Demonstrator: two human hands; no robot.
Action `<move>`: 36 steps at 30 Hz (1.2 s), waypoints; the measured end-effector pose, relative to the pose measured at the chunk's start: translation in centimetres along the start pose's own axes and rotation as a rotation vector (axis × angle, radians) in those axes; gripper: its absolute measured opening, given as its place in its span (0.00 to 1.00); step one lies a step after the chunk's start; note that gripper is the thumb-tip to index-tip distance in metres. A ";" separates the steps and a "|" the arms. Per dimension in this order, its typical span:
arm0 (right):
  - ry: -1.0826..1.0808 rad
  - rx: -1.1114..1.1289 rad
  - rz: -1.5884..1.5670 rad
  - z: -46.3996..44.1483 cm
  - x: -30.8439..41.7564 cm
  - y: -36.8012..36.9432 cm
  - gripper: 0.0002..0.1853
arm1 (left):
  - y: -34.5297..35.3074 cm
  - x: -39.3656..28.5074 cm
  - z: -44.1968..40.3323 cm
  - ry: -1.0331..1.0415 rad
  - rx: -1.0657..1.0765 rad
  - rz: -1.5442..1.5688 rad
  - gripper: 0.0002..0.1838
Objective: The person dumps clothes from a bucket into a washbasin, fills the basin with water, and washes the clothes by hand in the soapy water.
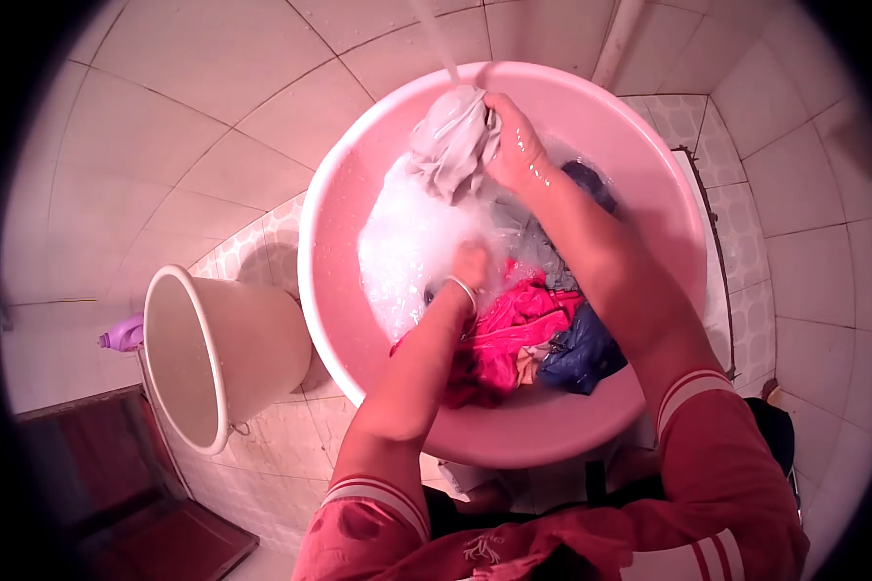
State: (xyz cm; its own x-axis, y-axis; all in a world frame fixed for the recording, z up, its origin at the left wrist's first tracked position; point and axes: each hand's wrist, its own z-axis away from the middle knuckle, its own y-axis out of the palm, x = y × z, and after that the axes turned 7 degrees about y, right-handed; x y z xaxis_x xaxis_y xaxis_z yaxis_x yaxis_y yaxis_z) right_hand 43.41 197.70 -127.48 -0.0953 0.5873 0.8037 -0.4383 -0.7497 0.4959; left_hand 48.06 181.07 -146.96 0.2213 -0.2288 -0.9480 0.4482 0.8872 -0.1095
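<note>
My right hand [515,145] is closed on a wet, pale grey cloth [453,136], bunched up near the far rim of a large pink basin [349,339]. A stream of water [436,39] comes down onto the cloth from above. My left hand [471,263], with a bangle at the wrist, is low in the basin among white suds [397,237]. Motion and foam hide its fingers. Close to it lies soaked red clothing [523,324]. Dark blue garments [583,353] and a grey one [543,254] lie along the right side of the water.
An off-white bucket [266,339] lies tipped on its side, left of the basin. Beyond it is a purple bottle [123,333]. A dark red panel [97,474] is at the lower left. Tiled walls [194,87] surround the basin, and a pipe [618,44] runs behind it.
</note>
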 end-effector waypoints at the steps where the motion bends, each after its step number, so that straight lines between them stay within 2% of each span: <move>1: 0.021 -0.007 -0.011 -0.2 0.7 0.1 0.18 | 0.7 -4.3 3.3 0.000 0.230 -0.251 0.19; 2: 0.041 -0.014 -0.022 -0.4 1.2 0.0 0.17 | 1.1 -7.8 5.5 0.000 0.459 -0.504 0.17; 3: -0.147 -0.076 0.543 -0.4 1.6 -1.0 0.17 | 0.8 -9.5 5.8 0.003 0.456 -0.501 0.17; 4: -0.150 -0.073 0.547 -0.4 0.7 -2.5 0.17 | 0.3 -10.8 5.8 0.003 0.552 -0.441 0.16; 5: -0.330 -0.212 1.094 -0.3 -1.0 -4.2 0.17 | -0.3 -11.8 5.6 0.003 0.648 -0.381 0.17; 6: -0.513 -0.356 1.638 -0.1 -2.7 -5.6 0.18 | -0.8 -12.7 5.4 0.007 0.645 -0.379 0.17; 8: -0.169 0.020 1.872 1.8 -5.1 -6.9 0.20 | -2.3 -13.7 5.0 -0.287 0.317 -0.232 0.16; 10: -0.533 0.145 0.987 0.3 -14.1 -15.3 0.18 | -4.1 -13.8 5.0 -0.425 0.145 0.245 0.19; 11: -0.529 0.149 0.992 0.1 -13.7 -14.7 0.18 | -5.2 -12.4 4.6 -0.490 0.183 0.424 0.28; 12: -0.266 0.020 1.371 -0.3 -12.6 -13.1 0.17 | -5.1 -12.8 5.0 -0.492 0.182 0.431 0.28; 13: 0.026 -0.120 1.727 -0.2 -11.5 -11.3 0.17 | -5.1 -14.0 5.8 -0.572 0.122 0.561 0.33; 14: 0.028 -0.117 1.733 0.8 -9.8 -9.3 0.17 | -5.1 -14.4 6.3 -0.651 0.060 0.692 0.39; 15: -0.143 -0.165 1.499 2.3 -7.5 -6.8 0.16 | -5.6 -14.1 5.8 -0.672 0.117 0.817 0.48; 16: -0.303 -0.208 1.256 3.7 -5.8 -4.5 0.15 | -5.8 -14.7 5.6 -0.673 0.116 0.824 0.48; 18: -0.351 0.106 1.026 6.2 -4.5 -0.7 0.14 | -6.3 -16.8 5.5 -0.625 0.168 0.957 0.44; 19: -0.347 0.109 1.032 8.2 -3.5 0.5 0.14 | -6.6 -16.8 5.2 -0.627 0.167 0.965 0.44; 21: -0.474 0.436 0.974 12.7 -1.8 3.6 0.13 | -8.0 -17.0 5.2 -0.281 0.250 1.114 0.38; 22: -0.473 0.453 0.976 14.3 -1.3 4.6 0.13 | -8.7 -17.3 5.4 -0.272 0.237 1.121 0.38; 24: -0.370 0.579 0.800 16.7 0.3 5.2 0.12 | -9.2 -18.0 5.2 -0.340 0.491 1.305 0.27; 26: -0.298 0.569 0.728 16.5 2.3 5.0 0.12 | -8.4 -17.5 4.4 -0.351 0.458 1.189 0.24; 28: -0.177 0.296 0.446 14.7 3.9 4.1 0.13 | -7.1 -17.5 4.4 -0.427 0.527 1.330 0.23; 29: -0.181 0.290 0.444 13.1 4.2 3.1 0.13 | -5.0 -20.4 7.4 -0.271 0.218 0.908 0.24; 30: -0.163 0.152 0.379 10.9 3.7 1.7 0.13 | -4.3 -21.5 8.7 -0.272 0.225 0.904 0.24; 31: -0.145 0.015 0.312 9.5 3.0 0.2 0.16 | -3.6 -22.2 9.5 -0.306 0.337 0.929 0.25; 32: -0.149 0.010 0.310 8.8 2.2 -1.1 0.16 | -2.7 -23.0 10.4 -0.341 0.451 0.951 0.27; 34: -0.174 -0.141 0.647 7.3 0.5 -3.1 0.22 | -0.7 -23.8 11.5 -0.354 0.450 0.956 0.27; 36: -0.182 -0.098 0.565 6.1 -1.5 -5.0 0.24 | 1.1 -23.4 10.9 -0.305 0.494 0.721 0.27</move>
State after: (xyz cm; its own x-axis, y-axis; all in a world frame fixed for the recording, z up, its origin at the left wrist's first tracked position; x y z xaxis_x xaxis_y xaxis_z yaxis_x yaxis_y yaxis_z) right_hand 51.13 198.70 -129.13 -0.1868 0.0376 0.9817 -0.4457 -0.8937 -0.0506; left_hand 52.87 183.05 -121.66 0.7775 0.1544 -0.6097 0.4164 0.6001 0.6830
